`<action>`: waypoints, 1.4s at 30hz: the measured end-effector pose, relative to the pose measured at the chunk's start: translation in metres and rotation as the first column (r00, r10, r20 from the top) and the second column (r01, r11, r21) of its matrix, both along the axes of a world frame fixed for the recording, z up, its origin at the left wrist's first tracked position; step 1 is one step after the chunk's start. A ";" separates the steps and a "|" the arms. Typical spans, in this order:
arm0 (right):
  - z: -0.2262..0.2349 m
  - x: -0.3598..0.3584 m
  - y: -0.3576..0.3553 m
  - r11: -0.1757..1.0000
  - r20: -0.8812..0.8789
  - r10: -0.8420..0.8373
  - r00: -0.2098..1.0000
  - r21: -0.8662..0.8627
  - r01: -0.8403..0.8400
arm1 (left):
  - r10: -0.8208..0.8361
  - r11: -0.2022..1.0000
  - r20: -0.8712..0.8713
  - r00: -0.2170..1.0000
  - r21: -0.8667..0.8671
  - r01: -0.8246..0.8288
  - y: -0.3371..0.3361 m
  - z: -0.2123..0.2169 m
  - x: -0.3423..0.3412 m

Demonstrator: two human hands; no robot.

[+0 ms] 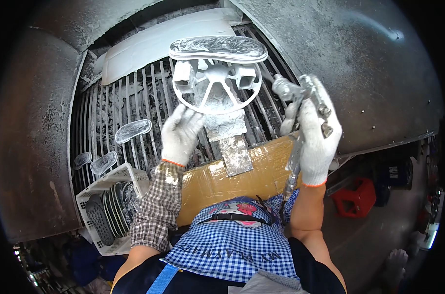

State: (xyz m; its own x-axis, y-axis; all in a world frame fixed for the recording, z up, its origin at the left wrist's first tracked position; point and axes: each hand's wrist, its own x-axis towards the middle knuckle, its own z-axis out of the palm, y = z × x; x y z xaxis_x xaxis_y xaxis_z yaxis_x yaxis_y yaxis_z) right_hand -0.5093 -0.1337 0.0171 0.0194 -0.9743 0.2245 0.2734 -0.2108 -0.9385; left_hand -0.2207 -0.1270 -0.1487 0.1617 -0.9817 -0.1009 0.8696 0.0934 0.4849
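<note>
A white-coated round turntable (226,109) with a spoked rim stands in front of me. On its two block supports rests a shoe sole (217,48), pale at the edge, its upper face covered in wrinkled clear film. My left hand (181,134), in a white knit glove, reaches to the near left of the turntable; its fingertips are at the rim, slightly apart and loosely bent. My right hand (320,134), also gloved, is wrapped round a metal spray gun (301,90), held right of the turntable with its nozzle toward the left. A hose runs down from it.
Powdery metal slats (134,98) form the bench. Smaller film-covered pieces (133,131) lie on its left side. A white crate (117,210) holds several soles. Brown tape-covered cardboard (208,183) lines the front edge. Booth walls (36,137) flank me; a red stool (355,197) stands right.
</note>
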 end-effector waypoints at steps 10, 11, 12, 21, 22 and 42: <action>0.001 0.000 -0.002 0.998 0.022 -0.062 0.998 -0.011 0.062 | -0.090 0.990 -0.177 0.980 0.092 0.108 -0.002 -0.017 -0.052; 0.004 -0.002 -0.001 0.998 0.026 -0.062 0.998 -0.003 0.062 | -0.078 0.991 -0.184 0.980 0.093 0.096 -0.004 -0.016 -0.050; 0.005 -0.006 0.000 0.997 0.017 -0.075 0.997 -0.012 0.075 | -0.065 0.992 -0.190 0.980 0.094 0.084 -0.004 -0.014 -0.049; 0.006 -0.025 0.007 0.999 -0.048 -0.029 0.998 -0.045 0.027 | -0.022 0.996 -0.101 0.995 0.084 0.031 0.006 0.001 -0.027; 0.005 -0.026 0.008 0.999 -0.066 -0.013 0.998 -0.049 0.010 | -0.030 0.996 -0.101 0.994 0.075 0.037 0.006 -0.001 -0.025; 0.000 -0.018 0.012 0.998 -0.033 0.063 0.997 -0.001 -0.063 | 0.130 0.990 -0.012 0.991 0.052 -0.129 -0.008 0.002 0.040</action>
State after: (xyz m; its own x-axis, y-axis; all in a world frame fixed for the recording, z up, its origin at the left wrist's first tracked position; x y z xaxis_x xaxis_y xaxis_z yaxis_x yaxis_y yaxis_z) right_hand -0.5274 -0.1222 0.0172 0.0879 -0.9704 0.2250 0.2551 -0.1964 -0.9468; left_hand -0.1804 -0.1350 -0.1468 0.2853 -0.9460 -0.1543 0.8592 0.1811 0.4785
